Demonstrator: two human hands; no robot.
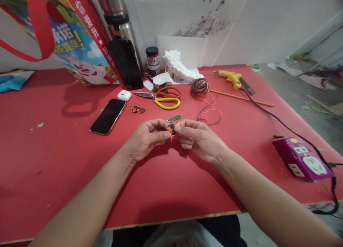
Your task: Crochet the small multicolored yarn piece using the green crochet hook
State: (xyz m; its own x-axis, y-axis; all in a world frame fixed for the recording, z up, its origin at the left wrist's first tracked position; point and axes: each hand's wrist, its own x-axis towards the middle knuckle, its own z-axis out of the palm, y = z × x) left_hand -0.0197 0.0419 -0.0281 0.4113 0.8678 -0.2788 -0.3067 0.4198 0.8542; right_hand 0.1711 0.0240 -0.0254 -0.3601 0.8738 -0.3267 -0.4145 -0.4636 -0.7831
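Observation:
Between my two hands is a small piece of multicoloured yarn work [171, 129], orange and dark blue, partly covered by fingertips. My left hand [150, 138] pinches its left side between thumb and forefinger. On the right side, my right hand [199, 138] pinches it too, with the other fingers curled. Just beyond the fingers lies a green-handled hook [175, 117] with a thin metal shaft. A ball of multicoloured yarn [200, 86] rests farther back, and its loose strand [211, 109] loops on the table. Small finished yarn pieces [138, 110] lie to the left.
Scissors [167, 99] with red and yellow handles lie behind my hands. A phone [108, 116], white earbud case [124, 95] and upright black phone [125, 63] are left. At right are a yellow glue gun [230, 78], orange stick [241, 98] and purple power strip [302, 157] with cord.

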